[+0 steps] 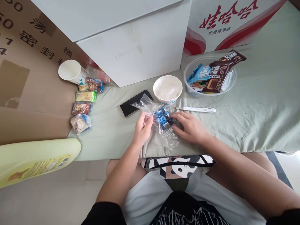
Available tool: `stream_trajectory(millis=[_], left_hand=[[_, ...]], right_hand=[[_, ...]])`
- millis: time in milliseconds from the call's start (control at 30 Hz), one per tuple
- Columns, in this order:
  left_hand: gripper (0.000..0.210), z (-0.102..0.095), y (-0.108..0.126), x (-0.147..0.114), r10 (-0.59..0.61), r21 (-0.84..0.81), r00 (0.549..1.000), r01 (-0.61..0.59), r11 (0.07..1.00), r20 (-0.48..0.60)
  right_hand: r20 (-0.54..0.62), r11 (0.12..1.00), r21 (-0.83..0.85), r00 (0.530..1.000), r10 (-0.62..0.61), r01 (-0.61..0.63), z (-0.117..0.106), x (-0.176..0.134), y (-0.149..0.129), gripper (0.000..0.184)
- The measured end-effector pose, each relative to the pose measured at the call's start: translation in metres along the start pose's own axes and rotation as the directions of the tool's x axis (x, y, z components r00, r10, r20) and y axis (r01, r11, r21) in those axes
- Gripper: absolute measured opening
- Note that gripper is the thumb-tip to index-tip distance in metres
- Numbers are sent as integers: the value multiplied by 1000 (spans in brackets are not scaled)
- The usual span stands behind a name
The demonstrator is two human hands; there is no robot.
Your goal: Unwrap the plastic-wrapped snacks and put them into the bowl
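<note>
My left hand (142,128) is closed, thumb against fingers, on the gathered edge of a clear plastic bag (170,139). A blue snack packet (163,117) with dark print lies at the bag, just right of those fingertips. My right hand (191,126) rests on the cloth at the packet's right side, thumb and fingers apart, fingertips at or touching its edge. Directly behind the packet stands a white paper bowl (167,88) with clear film inside. A black phone (136,103) lies behind my left hand, partly under the bag. Behind my right hand lies a white utility knife (197,109).
A clear plastic tub (187,87) of snack packets stands at the back right. Along the left are a paper cup (71,71) and several small wrapped snacks (81,108). White (140,47) and printed boxes (225,25) bound the back; a brown carton (35,84) bounds the left.
</note>
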State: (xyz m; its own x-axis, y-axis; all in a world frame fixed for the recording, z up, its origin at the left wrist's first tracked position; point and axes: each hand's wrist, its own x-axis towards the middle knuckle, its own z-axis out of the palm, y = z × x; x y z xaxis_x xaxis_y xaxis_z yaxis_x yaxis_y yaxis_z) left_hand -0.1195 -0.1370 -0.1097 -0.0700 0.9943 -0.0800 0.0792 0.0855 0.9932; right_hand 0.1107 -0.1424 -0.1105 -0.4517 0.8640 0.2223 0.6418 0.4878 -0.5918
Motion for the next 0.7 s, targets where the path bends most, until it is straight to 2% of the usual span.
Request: stream_trajectory(millis=[67, 167, 267, 333, 433, 633, 700], left_hand=[[39, 3, -1, 1, -67, -185, 998, 68, 980, 13], [42, 8, 3, 2, -182, -393, 979, 203, 897, 92], [45, 12, 9, 0, -264, -462, 944, 326, 825, 195], [46, 13, 12, -1, -282, -463, 929, 364, 809, 238], [50, 14, 12, -1, -243, -410, 944, 317, 855, 222], [66, 20, 8, -3, -109, -183, 971, 150, 972, 213], [62, 22, 8, -6, -90, -99, 980, 108, 989, 179]], right_hand=[[22, 1000, 9, 1000, 14, -14, 1, -1, 0, 39], [26, 999, 20, 999, 42, -43, 3, -2, -1, 47], [-2, 997, 47, 998, 62, -62, 6, -2, -1, 56], [-27, 995, 67, 997, 73, -71, 8, -3, -1, 60], [-68, 993, 69, 993, 97, -92, 10, -3, -2, 62], [-112, 992, -25, 986, 122, -126, 18, -2, -8, 59], [-117, 991, -46, 986, 117, -123, 20, -3, -11, 55]])
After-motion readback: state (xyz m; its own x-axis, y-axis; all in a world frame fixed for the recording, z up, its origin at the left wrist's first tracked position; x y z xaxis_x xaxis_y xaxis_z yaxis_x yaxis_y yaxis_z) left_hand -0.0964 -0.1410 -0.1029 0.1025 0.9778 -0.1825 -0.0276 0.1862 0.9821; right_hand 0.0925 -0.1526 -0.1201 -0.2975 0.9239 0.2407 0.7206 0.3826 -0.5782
